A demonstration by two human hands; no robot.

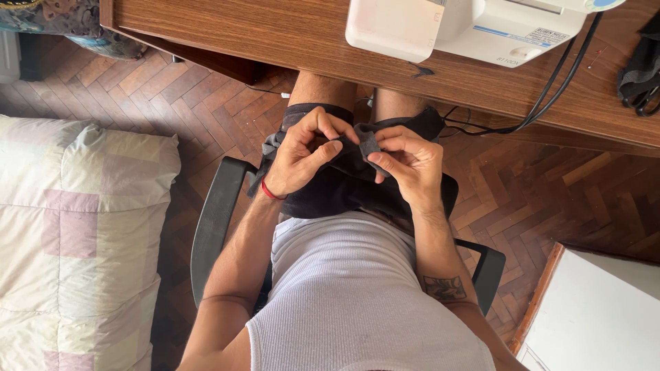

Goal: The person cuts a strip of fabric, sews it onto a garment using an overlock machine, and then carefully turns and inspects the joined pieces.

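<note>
A dark grey piece of cloth point(344, 185) lies bunched in my lap as I sit on a black chair point(213, 227). My left hand point(302, 154) pinches one edge of the cloth between thumb and fingers. My right hand point(405, 161) grips a folded bit of the same cloth just to the right, fingers curled over it. The two hands nearly touch above my knees.
A wooden desk point(289, 34) runs across the top, carrying a white sewing machine point(474, 24) with black cables point(557, 89). Dark fabric and scissors point(643, 75) sit at its right end. A patchwork cushion point(75, 240) lies left; a white box point(598, 309) stands lower right.
</note>
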